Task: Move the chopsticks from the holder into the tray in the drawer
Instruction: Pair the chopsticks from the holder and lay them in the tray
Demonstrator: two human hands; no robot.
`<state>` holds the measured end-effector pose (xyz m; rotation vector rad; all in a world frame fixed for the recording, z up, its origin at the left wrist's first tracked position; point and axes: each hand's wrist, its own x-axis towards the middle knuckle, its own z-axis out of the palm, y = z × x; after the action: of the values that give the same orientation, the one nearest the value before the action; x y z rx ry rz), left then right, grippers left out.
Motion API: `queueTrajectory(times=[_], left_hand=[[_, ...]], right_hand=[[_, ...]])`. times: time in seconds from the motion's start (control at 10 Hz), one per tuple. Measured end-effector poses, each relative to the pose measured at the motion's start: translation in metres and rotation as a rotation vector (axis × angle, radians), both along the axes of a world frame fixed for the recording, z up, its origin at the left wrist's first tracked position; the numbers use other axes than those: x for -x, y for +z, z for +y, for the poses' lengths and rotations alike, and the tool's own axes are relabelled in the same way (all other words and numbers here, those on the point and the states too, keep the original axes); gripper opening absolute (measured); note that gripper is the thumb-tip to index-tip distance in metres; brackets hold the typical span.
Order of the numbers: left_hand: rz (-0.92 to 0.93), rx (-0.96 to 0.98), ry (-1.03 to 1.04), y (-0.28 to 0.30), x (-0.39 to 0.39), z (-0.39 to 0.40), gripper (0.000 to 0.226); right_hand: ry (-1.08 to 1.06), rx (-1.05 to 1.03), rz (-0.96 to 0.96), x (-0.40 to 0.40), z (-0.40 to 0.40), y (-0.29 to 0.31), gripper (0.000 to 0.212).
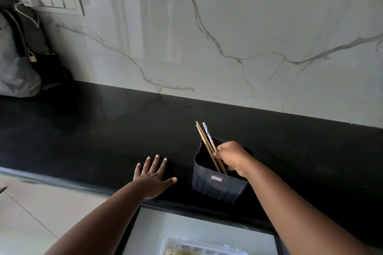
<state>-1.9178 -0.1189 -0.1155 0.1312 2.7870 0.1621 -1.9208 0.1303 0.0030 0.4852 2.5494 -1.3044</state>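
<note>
A dark ribbed plastic holder with a small red label stands on the black countertop near its front edge. Three chopsticks lean out of it to the upper left: two plain wooden ones and one white with a blue pattern. My right hand reaches into the holder's mouth and its fingers are closed around the chopsticks. My left hand lies flat on the counter to the left of the holder, fingers spread, holding nothing. Below, the open drawer holds a white slotted tray with pale sticks lying in it.
A marble-patterned wall rises behind the black countertop. At the far left stand a grey bag with a small padlock and a dark object. A switch panel with a plugged-in white cable is above them. Pale floor tiles show at lower left.
</note>
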Motion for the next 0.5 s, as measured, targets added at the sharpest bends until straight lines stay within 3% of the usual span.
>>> queueTrajectory(times=[0.1,0.3,0.5], left_hand=[[0.002,0.000,-0.004,-0.0010,0.0018,-0.0013,0.089],[-0.003,0.000,-0.005,-0.0015,0.0019,-0.0013,0.089],[-0.003,-0.007,-0.006,0.0003,0.0011,-0.0016,0.088]], right_hand=[[0.006,0.062,-0.033,0.0019,0.0012,-0.0009,0.013],[-0.012,0.168,-0.056,0.0031,0.0063,-0.0018,0.031],[-0.007,0.137,0.007,-0.0003,0.0036,-0.0001,0.023]])
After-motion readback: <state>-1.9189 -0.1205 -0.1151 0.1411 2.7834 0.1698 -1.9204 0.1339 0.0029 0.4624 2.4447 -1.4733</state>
